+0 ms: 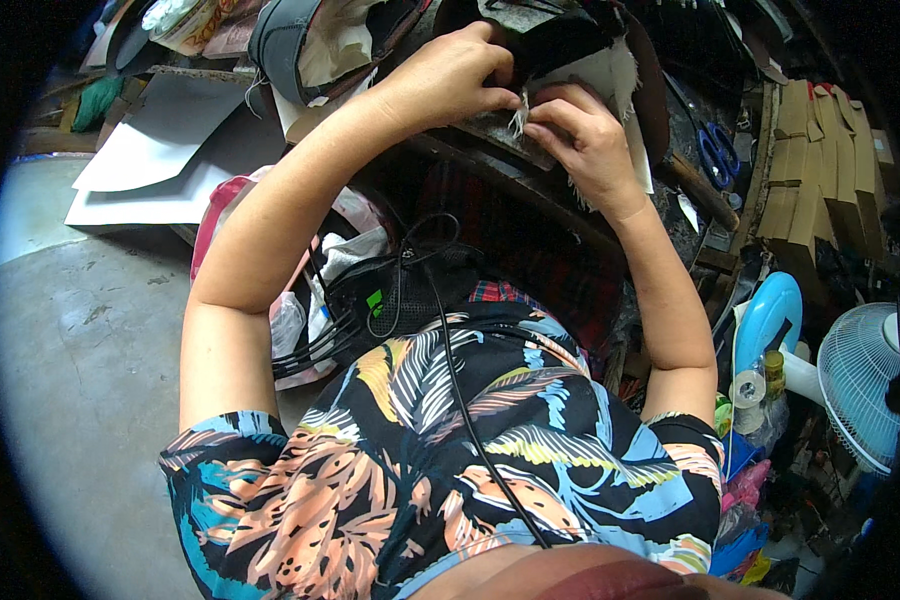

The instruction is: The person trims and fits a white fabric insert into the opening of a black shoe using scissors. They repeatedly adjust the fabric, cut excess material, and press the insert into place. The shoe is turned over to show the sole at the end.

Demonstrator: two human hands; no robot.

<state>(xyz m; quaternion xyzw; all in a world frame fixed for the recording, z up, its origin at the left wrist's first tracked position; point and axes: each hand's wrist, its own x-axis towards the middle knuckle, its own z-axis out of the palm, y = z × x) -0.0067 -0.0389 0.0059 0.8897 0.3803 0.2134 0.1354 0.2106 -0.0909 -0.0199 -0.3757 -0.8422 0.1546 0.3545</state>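
Observation:
At the top of the head view, both my hands meet over a piece of frayed white cloth [610, 80]. My left hand [455, 75] is closed, its thumb and finger pinched at a tuft of loose threads on the cloth. From the other side my right hand [585, 140] pinches the same frayed edge, with its fingertips almost touching the left ones. Black material [562, 48] lies against the cloth just beyond my fingers. Left of my left hand sits a dark, curved piece with a pale lining [288, 50], partly cut off by the frame's top.
White sheets [160, 145] lie at the left above a grey floor [100, 320]. Blue-handled scissors [717, 155] rest right of my hands. Folded cardboard [800, 165] and a fan [860, 385] stand farther right. A black mesh bag [400, 285] is in front of my body.

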